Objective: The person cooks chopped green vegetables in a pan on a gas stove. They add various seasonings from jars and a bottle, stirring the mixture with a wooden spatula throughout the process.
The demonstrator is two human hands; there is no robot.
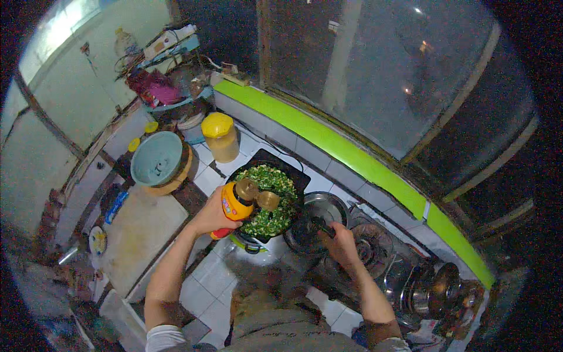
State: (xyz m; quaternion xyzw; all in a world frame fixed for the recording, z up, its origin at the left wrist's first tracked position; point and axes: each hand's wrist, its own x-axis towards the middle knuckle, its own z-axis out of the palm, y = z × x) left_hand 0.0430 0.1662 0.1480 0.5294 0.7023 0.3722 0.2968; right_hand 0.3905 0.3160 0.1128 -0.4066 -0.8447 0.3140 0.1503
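Closed around a yellow-orange bottle-shaped container [236, 204], my left hand [212, 212] is over the near left side of a black pan [300, 176]. The container has a dark neck, a round brown-gold top and a red lower end. A second brown-gold round piece [268, 201] shows beside the top; whether they join I cannot tell. Chopped greens with pale bits [270, 222] fill the pan. To the right, my right hand [341, 243] grips a black handle [324, 227] over a round silver-rimmed vessel or lid [305, 239]. What the handle belongs to is unclear.
A yellow-lidded jar [220, 141] stands behind the pan. At left are a grey-blue bowl [157, 158] and a pale board [141, 234]. Several shiny pots [419, 290] sit at right, near a stove burner [369, 249]. A green ledge [328, 138] runs under the windows.
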